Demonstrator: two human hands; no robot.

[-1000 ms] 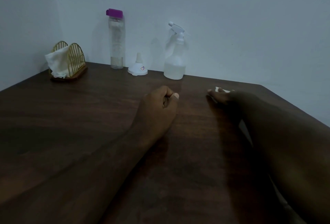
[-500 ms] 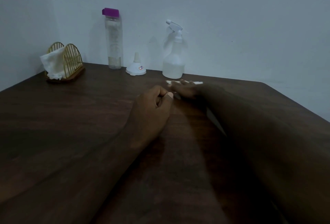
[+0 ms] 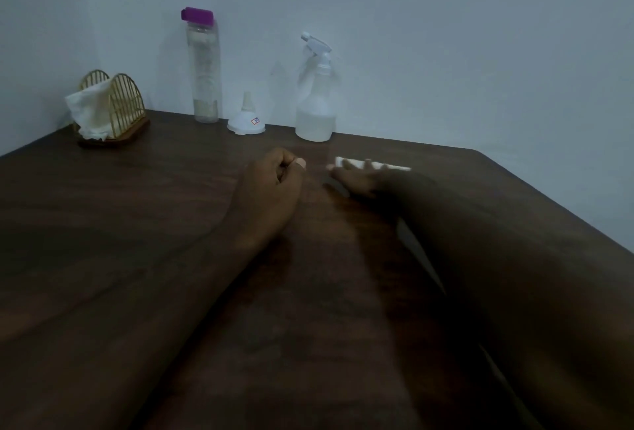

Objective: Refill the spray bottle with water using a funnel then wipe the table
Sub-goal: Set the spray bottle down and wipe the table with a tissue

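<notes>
A clear spray bottle [image 3: 315, 110] with a white trigger head stands by the wall, partly filled with water. Left of it a white funnel [image 3: 246, 119] rests mouth down, and a tall clear water bottle [image 3: 203, 69] with a purple cap stands beyond that. My right hand [image 3: 363, 179] lies flat on a white tissue [image 3: 356, 163], pressing it to the dark wooden table [image 3: 137, 210] just in front of the spray bottle. My left hand [image 3: 271, 186] rests on the table as a loose fist with nothing in it, a hand's width left of the right one.
A gold wire napkin holder [image 3: 113, 110] with white tissues stands at the far left corner. The table's right edge [image 3: 555, 203] runs diagonally from the back wall toward me. Pale walls close off the back and left.
My right hand slid the tissue left toward my left fist, then back to the right a little. The left fist stayed put.
</notes>
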